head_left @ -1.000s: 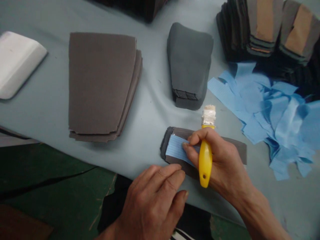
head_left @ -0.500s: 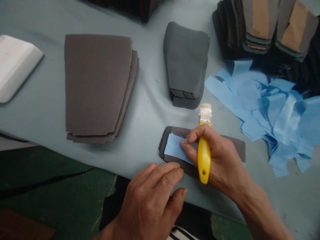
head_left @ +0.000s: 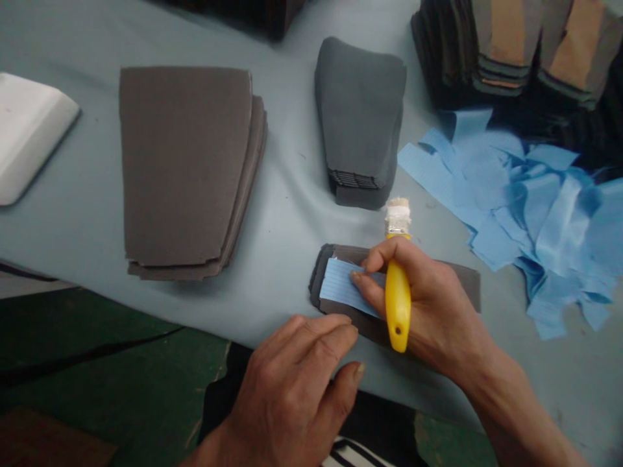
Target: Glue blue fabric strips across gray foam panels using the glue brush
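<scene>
My right hand (head_left: pixel 433 298) is closed around a yellow-handled paintbrush (head_left: pixel 398 298), whose pale bristles point away from me. Its thumb and index finger also rest on a light blue ribbed strip (head_left: pixel 343 283). Under that strip lies a narrow stack of dark grey pieces (head_left: pixel 462 282), partly covered by the hand. My left hand (head_left: pixel 302 383) lies at the table's near edge, its fingertips at the stack's near side. The left fingers are stretched out with the thumb apart, and they grip nothing.
To the left stands a stack of large brown-grey panels (head_left: pixel 185 162). Smaller dark grey pieces (head_left: pixel 360 110) are piled at centre back. Loose blue strips (head_left: pixel 511 188) are heaped at right, before dark stacks with tan patches (head_left: pixel 511 32). A white block (head_left: pixel 29 136) sits far left.
Both hands, the brush and the blue strip hold nearly the same position. The view has shifted slightly, and nothing has been picked up or let go.
</scene>
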{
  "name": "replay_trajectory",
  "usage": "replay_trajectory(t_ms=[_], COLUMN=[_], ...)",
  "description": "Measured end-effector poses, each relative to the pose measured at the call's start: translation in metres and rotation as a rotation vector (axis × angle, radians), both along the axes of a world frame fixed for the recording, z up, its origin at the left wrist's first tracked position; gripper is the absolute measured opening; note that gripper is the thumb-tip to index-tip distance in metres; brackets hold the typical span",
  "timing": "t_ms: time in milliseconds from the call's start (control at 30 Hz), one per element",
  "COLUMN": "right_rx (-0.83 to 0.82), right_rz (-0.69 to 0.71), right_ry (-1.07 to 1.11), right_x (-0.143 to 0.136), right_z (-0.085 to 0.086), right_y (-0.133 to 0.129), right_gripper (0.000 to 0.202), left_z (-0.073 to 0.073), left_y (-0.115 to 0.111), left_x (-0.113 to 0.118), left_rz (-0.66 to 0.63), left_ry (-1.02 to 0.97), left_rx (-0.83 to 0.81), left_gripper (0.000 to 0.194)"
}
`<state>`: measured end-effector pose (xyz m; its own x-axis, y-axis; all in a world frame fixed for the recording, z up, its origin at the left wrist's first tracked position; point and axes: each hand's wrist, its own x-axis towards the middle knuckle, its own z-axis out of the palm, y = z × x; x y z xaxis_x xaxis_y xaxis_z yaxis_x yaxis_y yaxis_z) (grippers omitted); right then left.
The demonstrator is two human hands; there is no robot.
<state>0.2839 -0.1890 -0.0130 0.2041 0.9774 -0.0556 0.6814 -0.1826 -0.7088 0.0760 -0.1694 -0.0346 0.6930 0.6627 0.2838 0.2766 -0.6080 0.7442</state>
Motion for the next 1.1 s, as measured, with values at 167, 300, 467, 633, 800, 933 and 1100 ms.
replay_trajectory(t_ms=[167, 300, 467, 633, 800, 933, 1100], right_rx=[-0.034, -0.048, -0.059, -0.076, -0.068, -0.079, -0.068], right_rz=[0.0, -0.006, -0.015, -0.017, -0.018, -0.018, -0.01], right_ry=[0.044, 0.046, 0.046, 0.056, 0.055, 0.056, 0.036], right_x=[0.0, 0.0, 0.0, -0.001, -0.001, 0.0, 0.001], right_z=[0.001, 0.002, 0.004, 0.005, 0.005, 0.005, 0.004], right_y=[0.001, 0.002, 0.003, 0.004, 0.006, 0.006, 0.005], right_gripper=[0.011, 0.01, 0.012, 0.011, 0.011, 0.011, 0.009], left_z=[0.001, 0.003, 0.006, 0.001, -0.005, -0.007, -0.008], left_y=[0.003, 0.007, 0.02, 0.028, 0.03, 0.034, 0.037], left_x=[0.0, -0.002, -0.004, 0.003, 0.013, 0.016, 0.018], left_rz=[-0.012, 0.001, 0.083, 0.104, 0.139, 0.147, 0.151], left_ry=[-0.031, -0.027, 0.04, 0.066, 0.124, 0.158, 0.198], left_rx=[-0.012, 0.038, 0.157, 0.188, 0.183, 0.205, 0.222], left_gripper=[0.018, 0.02, 0.02, 0.02, 0.023, 0.023, 0.023])
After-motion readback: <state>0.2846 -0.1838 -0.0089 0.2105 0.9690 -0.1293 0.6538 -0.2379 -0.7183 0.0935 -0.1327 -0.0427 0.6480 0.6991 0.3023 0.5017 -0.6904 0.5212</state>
